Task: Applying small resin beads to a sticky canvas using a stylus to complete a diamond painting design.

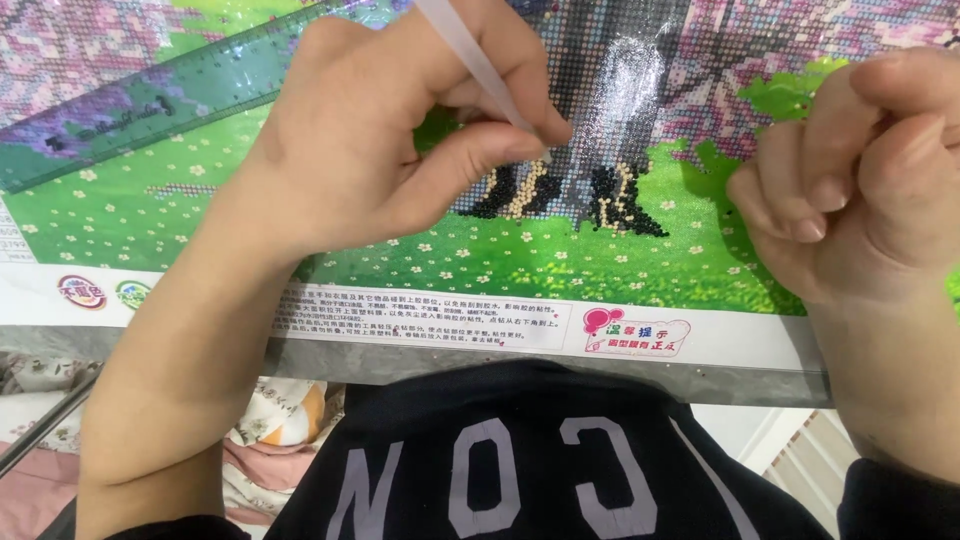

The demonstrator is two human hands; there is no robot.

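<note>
We see the fingers of the left hand (400,140) pinching a thin white pen (480,65), its tip pressed down on the canvas (560,260) at the patch of black and cream beads (570,195) near the canvas's middle. The right hand (870,170) hovers over the right side of the canvas, fingers curled into a loose fist; we cannot tell whether it holds anything. A clear green ruler (150,110) lies slanted across the canvas's upper left. Below the canvas's white printed border we see a dark sweatshirt (520,460).
</note>
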